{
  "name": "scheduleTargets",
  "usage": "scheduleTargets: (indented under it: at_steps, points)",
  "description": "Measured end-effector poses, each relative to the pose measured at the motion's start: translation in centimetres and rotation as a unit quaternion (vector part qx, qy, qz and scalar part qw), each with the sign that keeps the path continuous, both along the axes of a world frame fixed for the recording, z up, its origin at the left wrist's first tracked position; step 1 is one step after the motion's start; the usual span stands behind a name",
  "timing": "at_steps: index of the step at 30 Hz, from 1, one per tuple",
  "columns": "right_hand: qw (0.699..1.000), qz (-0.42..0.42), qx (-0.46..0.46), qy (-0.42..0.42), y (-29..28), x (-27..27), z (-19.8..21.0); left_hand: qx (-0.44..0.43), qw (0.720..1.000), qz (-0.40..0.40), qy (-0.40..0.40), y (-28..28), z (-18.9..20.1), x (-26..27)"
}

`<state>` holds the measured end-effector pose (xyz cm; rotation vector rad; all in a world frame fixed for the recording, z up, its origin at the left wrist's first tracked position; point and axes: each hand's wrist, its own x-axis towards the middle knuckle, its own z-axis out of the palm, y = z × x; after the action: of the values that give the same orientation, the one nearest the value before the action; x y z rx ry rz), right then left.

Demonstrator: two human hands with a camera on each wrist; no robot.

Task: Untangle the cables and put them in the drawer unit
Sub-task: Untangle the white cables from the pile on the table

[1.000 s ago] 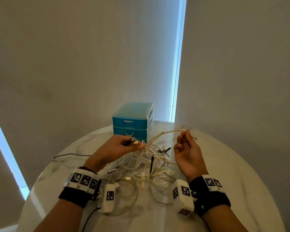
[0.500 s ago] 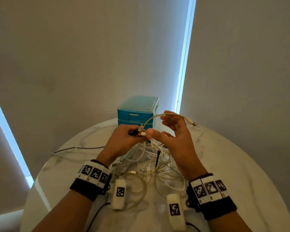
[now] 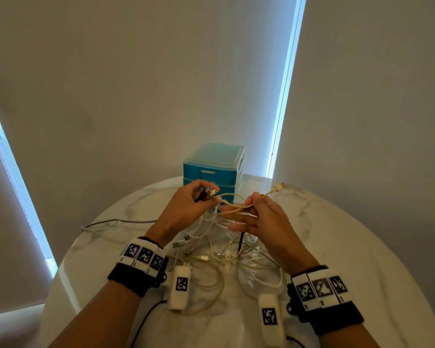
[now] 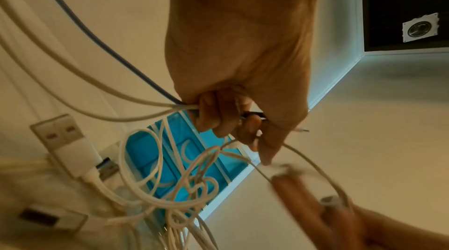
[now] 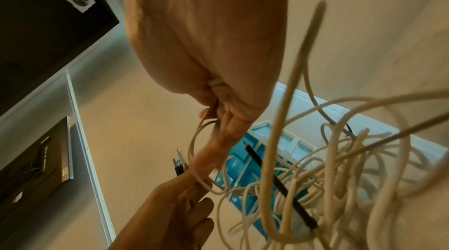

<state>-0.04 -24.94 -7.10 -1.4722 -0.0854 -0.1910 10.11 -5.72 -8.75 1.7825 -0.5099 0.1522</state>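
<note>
A tangle of white and cream cables (image 3: 221, 249) lies on the round marble table (image 3: 349, 247). My left hand (image 3: 206, 194) is raised over it and grips a bunch of cable ends, among them a black plug (image 5: 178, 165). My right hand (image 3: 251, 200) pinches a cream cable (image 3: 232, 197) between thumb and forefinger. That cable's connector (image 3: 278, 187) sticks out to the right, and its other fingers are spread. The blue drawer unit (image 3: 212, 169) stands just behind both hands with its drawers closed. In the left wrist view, a white USB plug (image 4: 65, 138) hangs near the camera.
A grey cable (image 3: 116, 221) trails across the table toward its left edge. White marker pods (image 3: 181, 287) (image 3: 270, 320) hang by my wrists over the near part of the table. Grey blinds close in right behind the drawer unit.
My right hand went over to the left hand's bunch, took hold of the cream cable and drew back to the right with it. The left hand kept its grip and rose a little.
</note>
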Motion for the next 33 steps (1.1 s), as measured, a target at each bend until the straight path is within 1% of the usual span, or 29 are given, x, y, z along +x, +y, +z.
scheduleTargets:
  at_steps: [2,5,7,8,9,10,11,12,13,14,15,17,19,21,23,25,28,29,30,31,32,33]
  points:
    - [0.998,-0.023,0.059,-0.007,-0.4,0.5,-0.2,-0.005,0.999,-0.016,0.034,0.4,0.4,-0.1]
    - [0.983,-0.045,0.174,-0.043,-1.5,0.4,0.3,0.041,0.998,-0.044,0.033,0.6,0.4,-0.1]
    - [0.975,-0.049,0.208,-0.059,-2.2,0.1,0.7,0.054,0.996,-0.063,0.026,0.5,0.2,-0.3]
    - [0.976,-0.062,0.201,-0.053,-2.4,0.2,0.8,0.057,0.996,-0.065,0.025,0.5,0.1,-0.3]
    - [0.981,-0.098,0.162,-0.045,-2.6,0.2,0.8,0.061,0.996,-0.066,0.023,0.5,0.1,-0.3]
    - [0.984,-0.156,0.083,-0.037,-3.0,0.3,0.5,0.065,0.996,-0.064,0.018,0.5,0.1,-0.2]
    - [0.974,-0.221,-0.02,-0.036,-3.5,0.5,0.3,0.066,0.996,-0.061,0.01,0.7,0.1,-0.1]
    - [0.953,-0.279,-0.111,-0.047,-4.0,0.6,0.1,0.064,0.996,-0.061,0.003,0.8,0.1,0.0]
    - [0.931,-0.323,-0.156,-0.07,-4.5,0.6,0.1,0.059,0.996,-0.063,-0.003,0.8,0.2,0.0]
    - [0.923,-0.342,-0.142,-0.101,-4.8,0.5,0.3,0.056,0.996,-0.069,-0.009,0.8,0.2,0.0]
    - [0.928,-0.335,-0.09,-0.134,-5.1,0.5,0.6,0.053,0.996,-0.076,-0.012,0.7,0.1,0.0]
    - [0.946,-0.269,0.048,-0.176,-5.1,0.1,1.5,0.06,0.994,-0.088,-0.014,0.5,0.1,-0.2]
    - [0.953,-0.18,0.168,-0.176,-4.4,-0.5,2.4,0.084,0.991,-0.106,-0.018,0.3,0.0,-0.3]
    - [0.949,-0.112,0.251,-0.156,-3.7,-0.8,2.8,0.107,0.987,-0.121,-0.023,0.0,0.0,-0.4]
    - [0.938,-0.061,0.309,-0.141,-3.1,-0.8,2.8,0.113,0.985,-0.126,-0.031,-0.5,0.1,-0.6]
    - [0.922,-0.008,0.368,-0.124,-2.5,-0.7,2.9,0.11,0.986,-0.117,-0.046,-1.0,0.2,-0.7]
    - [0.875,0.067,0.466,-0.115,-2.1,-0.4,2.5,0.08,0.991,-0.077,-0.072,-1.3,0.1,-0.5]
    - [0.864,0.076,0.486,-0.108,-2.1,-0.2,2.2,0.068,0.992,-0.061,-0.081,-1.2,0.1,-0.3]
    - [0.863,0.081,0.488,-0.1,-2.1,-0.2,2.0,0.056,0.993,-0.052,-0.087,-1.1,0.0,-0.2]
    - [0.875,0.077,0.47,-0.083,-2.0,0.0,1.7,0.046,0.994,-0.049,-0.089,-1.1,0.0,-0.2]
    - [0.898,0.058,0.431,-0.064,-1.9,0.2,1.5,0.037,0.994,-0.049,-0.089,-1.1,0.0,-0.2]
    - [0.934,0.015,0.355,-0.049,-1.7,0.4,1.3,0.031,0.995,-0.048,-0.085,-1.1,0.0,-0.1]
